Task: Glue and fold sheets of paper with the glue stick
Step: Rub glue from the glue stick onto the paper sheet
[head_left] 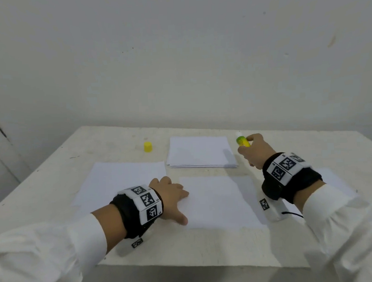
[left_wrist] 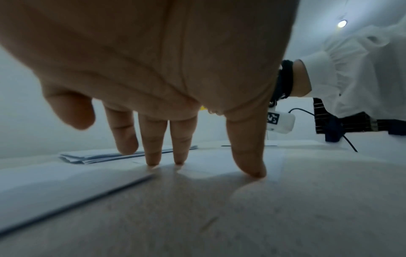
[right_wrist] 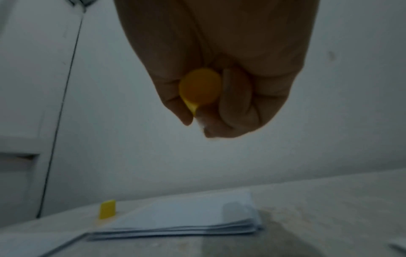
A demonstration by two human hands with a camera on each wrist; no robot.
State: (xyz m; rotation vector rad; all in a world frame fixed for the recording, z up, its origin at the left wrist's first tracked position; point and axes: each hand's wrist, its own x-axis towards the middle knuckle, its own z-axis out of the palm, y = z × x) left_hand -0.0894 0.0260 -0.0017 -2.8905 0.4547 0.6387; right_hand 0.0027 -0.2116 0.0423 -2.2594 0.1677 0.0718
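A white sheet of paper (head_left: 219, 201) lies flat near the table's front edge. My left hand (head_left: 172, 194) rests on its left edge with straight, spread fingers (left_wrist: 250, 156) pressing down. My right hand (head_left: 253, 148) is raised above the table to the right of the paper stack (head_left: 200, 152) and grips the yellow-green glue stick (head_left: 243, 141), its uncapped tip pointing up and away. In the right wrist view the stick's yellow base (right_wrist: 199, 87) shows inside the curled fingers. The yellow cap (head_left: 148, 146) stands by itself at the back of the table.
Another single sheet (head_left: 123, 179) lies at the left of the white table (head_left: 54, 174), partly under my left wrist. More paper (head_left: 331, 177) shows under my right forearm. A plain wall rises behind the table.
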